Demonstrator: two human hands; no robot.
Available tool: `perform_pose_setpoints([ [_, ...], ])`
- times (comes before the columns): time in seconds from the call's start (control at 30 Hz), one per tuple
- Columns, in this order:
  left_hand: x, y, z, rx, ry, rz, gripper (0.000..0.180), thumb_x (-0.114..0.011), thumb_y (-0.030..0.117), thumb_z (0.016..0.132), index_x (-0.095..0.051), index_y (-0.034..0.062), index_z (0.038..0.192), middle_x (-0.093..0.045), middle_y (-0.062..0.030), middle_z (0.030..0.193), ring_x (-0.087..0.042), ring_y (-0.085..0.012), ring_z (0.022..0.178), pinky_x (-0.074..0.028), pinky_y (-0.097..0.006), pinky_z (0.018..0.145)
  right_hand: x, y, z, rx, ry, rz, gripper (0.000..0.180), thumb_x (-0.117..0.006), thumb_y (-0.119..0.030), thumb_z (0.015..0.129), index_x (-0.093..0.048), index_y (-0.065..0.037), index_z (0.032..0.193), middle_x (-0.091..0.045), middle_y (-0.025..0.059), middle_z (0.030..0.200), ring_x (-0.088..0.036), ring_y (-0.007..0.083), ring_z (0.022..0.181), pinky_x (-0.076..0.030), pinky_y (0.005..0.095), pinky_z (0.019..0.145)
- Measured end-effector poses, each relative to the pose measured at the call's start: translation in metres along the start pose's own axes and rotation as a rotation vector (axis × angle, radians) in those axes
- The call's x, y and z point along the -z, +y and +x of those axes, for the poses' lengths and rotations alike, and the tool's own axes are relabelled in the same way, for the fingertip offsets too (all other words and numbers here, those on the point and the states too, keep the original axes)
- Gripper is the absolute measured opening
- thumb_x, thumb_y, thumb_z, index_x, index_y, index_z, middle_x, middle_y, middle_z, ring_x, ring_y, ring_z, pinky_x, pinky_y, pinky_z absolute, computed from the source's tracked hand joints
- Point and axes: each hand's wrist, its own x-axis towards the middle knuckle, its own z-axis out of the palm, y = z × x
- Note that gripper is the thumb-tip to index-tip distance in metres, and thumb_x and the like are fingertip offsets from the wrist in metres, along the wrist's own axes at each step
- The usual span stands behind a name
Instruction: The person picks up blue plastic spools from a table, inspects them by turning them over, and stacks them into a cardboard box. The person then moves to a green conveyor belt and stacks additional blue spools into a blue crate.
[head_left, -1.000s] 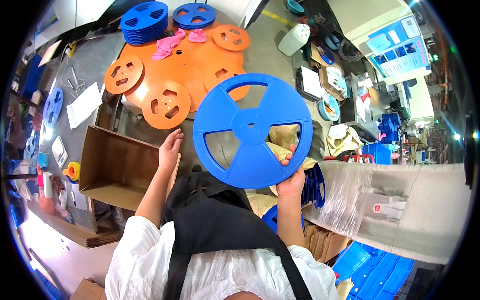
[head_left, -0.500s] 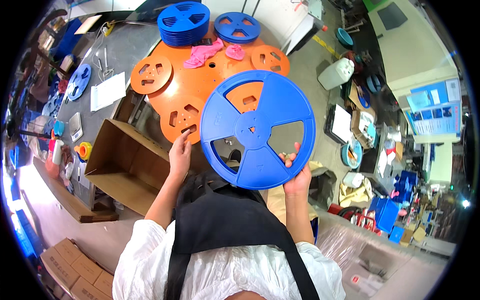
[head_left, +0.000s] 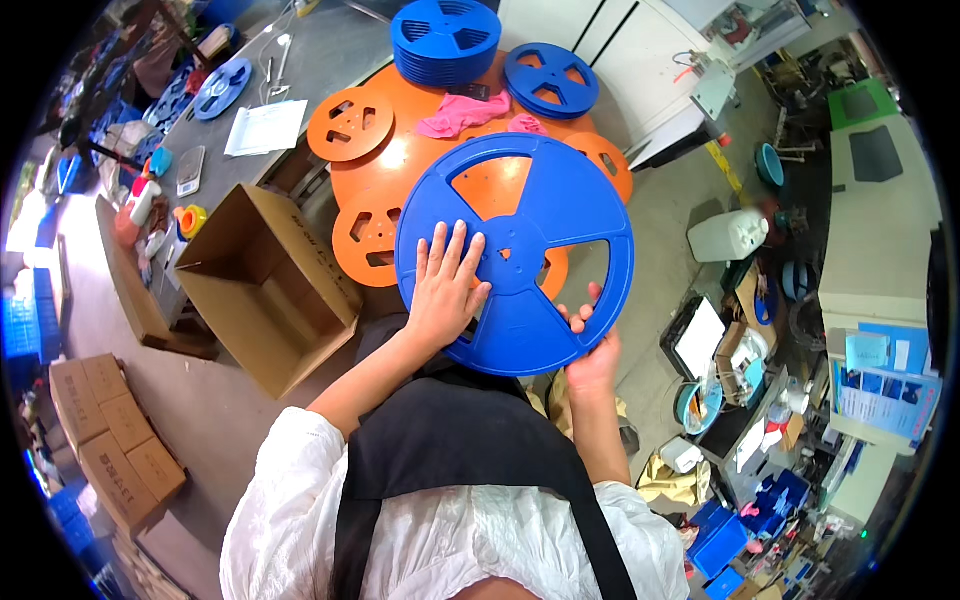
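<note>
Beyond the left hand [head_left: 447, 290], an orange table [head_left: 405, 155] carries pink cloths [head_left: 458, 117], a tall blue reel stack [head_left: 447, 64] and a lower blue stack [head_left: 551, 76].

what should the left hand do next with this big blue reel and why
Probably curl the left hand around the left rim of the blue reel: it lies spread over the face without gripping, while the right hand alone grasps the lower-right rim, so a second hold should steady it.
</note>
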Motion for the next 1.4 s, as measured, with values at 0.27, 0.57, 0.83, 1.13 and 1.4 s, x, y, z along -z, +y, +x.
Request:
perform_pose_setpoints([
  [0.27, -0.006, 0.009, 0.002, -0.019, 0.111, -0.065, 0.045, -0.059, 0.018, 0.087, -0.053, 0.0217, 0.132, -0.034, -0.0152, 0.146, -0.023, -0.0383, 0.139, -0.014, -0.054, 0.112, -0.008, -0.007, 0.030, -0.053, -0.060, -0.037, 0.038, -0.046, -0.026, 0.097, -0.048, 0.000, 0.124, -0.056, 0.0055, 0.073, -0.057, 0.0179, 0.062, -0.046, 0.0429, 0.094],
  [0.57, -0.005, -0.013, 0.027, -0.022, 0.128, -0.069, 0.049, -0.062, 0.026, 0.085, -0.052, 0.0318, 0.132, -0.025, -0.0178, 0.150, -0.014, -0.0421, 0.141, -0.010, -0.058, 0.111, -0.040, -0.005, 0.041, -0.003, -0.067, -0.131, 0.041, -0.042, -0.032, 0.099, -0.047, 0.001, 0.124, -0.055, 0.0061, 0.073, -0.056, 0.0178, 0.062, -0.046, 0.0414, 0.092],
  [0.83, 0.008, -0.036, 0.070, -0.004, 0.121, -0.157, 0.051, -0.060, 0.034, 0.086, -0.048, 0.0342, 0.135, -0.016, -0.0200, 0.153, -0.009, -0.0433, 0.141, -0.006, -0.059, 0.111, -0.095, 0.003, 0.044, 0.127, -0.065, -0.240, 0.046, -0.039, -0.036, 0.100, -0.046, 0.002, 0.126, -0.056, 0.0076, 0.073, -0.056, 0.0181, 0.061, -0.046, 0.0409, 0.092],
  [1.13, 0.021, -0.067, 0.108, 0.084, 0.109, -0.287, 0.051, -0.058, 0.033, 0.087, -0.047, 0.0327, 0.137, -0.018, -0.0228, 0.151, -0.011, -0.0441, 0.140, -0.006, -0.060, 0.110, -0.151, 0.018, 0.071, 0.157, -0.017, -0.312, 0.036, -0.039, -0.020, 0.098, -0.048, 0.000, 0.127, -0.051, 0.0022, 0.073, -0.054, 0.0143, 0.060, -0.044, 0.0422, 0.098],
  [1.4, 0.032, -0.080, 0.122, 0.080, 0.101, -0.353, 0.058, -0.065, 0.031, 0.084, -0.045, 0.0328, 0.138, -0.018, -0.0212, 0.152, -0.011, -0.0426, 0.141, -0.006, -0.063, 0.108, -0.139, 0.013, 0.103, 0.053, -0.105, -0.215, 0.036, -0.034, -0.017, 0.098, -0.049, -0.004, 0.128, -0.053, 0.0018, 0.073, -0.053, 0.0148, 0.062, -0.041, 0.0426, 0.103],
])
